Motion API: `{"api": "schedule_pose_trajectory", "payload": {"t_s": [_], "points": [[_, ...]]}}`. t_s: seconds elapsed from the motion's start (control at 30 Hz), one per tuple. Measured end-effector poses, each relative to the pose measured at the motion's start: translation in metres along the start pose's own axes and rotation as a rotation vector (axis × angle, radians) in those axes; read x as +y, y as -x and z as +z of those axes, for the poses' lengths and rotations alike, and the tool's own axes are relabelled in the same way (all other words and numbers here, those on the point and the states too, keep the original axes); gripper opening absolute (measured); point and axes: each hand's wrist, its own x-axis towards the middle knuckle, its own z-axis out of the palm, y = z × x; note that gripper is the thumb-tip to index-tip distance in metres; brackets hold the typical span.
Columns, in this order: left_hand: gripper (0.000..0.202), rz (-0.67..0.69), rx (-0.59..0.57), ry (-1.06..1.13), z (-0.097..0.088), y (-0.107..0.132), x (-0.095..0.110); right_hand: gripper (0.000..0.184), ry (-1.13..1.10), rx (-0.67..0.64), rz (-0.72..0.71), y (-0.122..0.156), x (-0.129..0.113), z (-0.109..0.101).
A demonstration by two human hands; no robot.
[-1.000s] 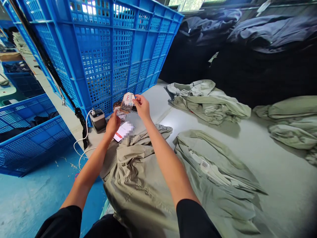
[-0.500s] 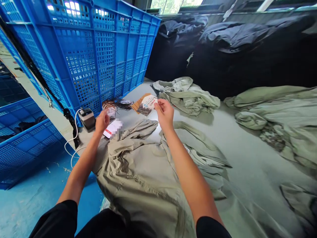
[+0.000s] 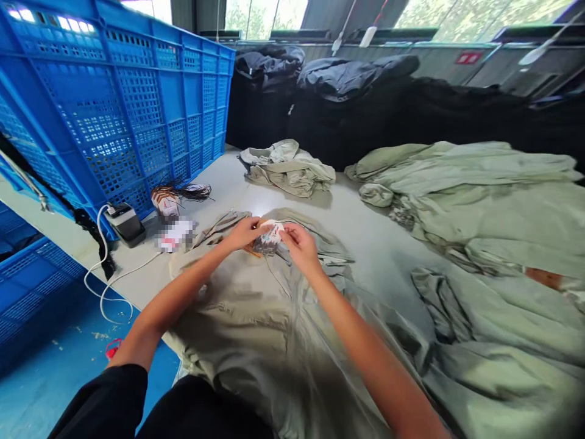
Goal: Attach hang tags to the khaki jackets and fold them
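Both hands meet over a pale green garment point(image 3: 265, 329) spread on the table in front of me. My left hand point(image 3: 244, 232) and my right hand point(image 3: 297, 244) pinch a small printed hang tag point(image 3: 269, 236) between them, just above the garment's upper edge. A brown card edge shows under the tag. Fingers of both hands are closed on the tag.
A large blue crate point(image 3: 114, 110) stands at the left on the table. Beside it lie a small black device with a white cable point(image 3: 124, 222), a bundle of tags with dark strings point(image 3: 171, 198) and a white card point(image 3: 176, 235). More green garments point(image 3: 461, 189) and dark piles point(image 3: 365, 103) lie behind.
My right hand carried the tag from near the crate down to the garment. My left hand left the white card and joined it at the tag. The view swung right.
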Motion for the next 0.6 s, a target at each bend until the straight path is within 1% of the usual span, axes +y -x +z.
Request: {"api": "schedule_pose_trajectory", "payload": {"t_s": [0.07,0.13,0.2,0.27,0.33,0.4,0.6], "points": [[0.046,-0.022,-0.043,0.146,0.025,-0.004,-0.011,0.037,-0.003,0.015,0.035,0.014,0.007,-0.012],[0.047,-0.047,-0.078,0.290,0.046,-0.001,-0.024,0.037,-0.004,0.018,0.086,0.026,0.015,-0.020],[0.048,-0.084,-0.095,0.419,0.062,0.006,-0.035,0.037,-0.011,0.024,0.152,0.037,0.025,-0.023],[0.049,-0.150,-0.079,0.534,0.074,0.014,-0.045,0.038,-0.018,0.030,0.218,0.046,0.035,-0.022],[0.049,-0.220,-0.043,0.602,0.082,0.019,-0.053,0.040,-0.022,0.050,0.262,0.054,0.044,-0.018],[0.049,-0.270,-0.022,0.635,0.085,0.022,-0.057,0.040,-0.005,0.052,0.280,0.061,0.050,-0.014],[0.045,-0.327,-0.063,0.677,0.082,0.019,-0.050,0.046,0.083,-0.010,0.228,0.067,0.051,-0.012]]}}
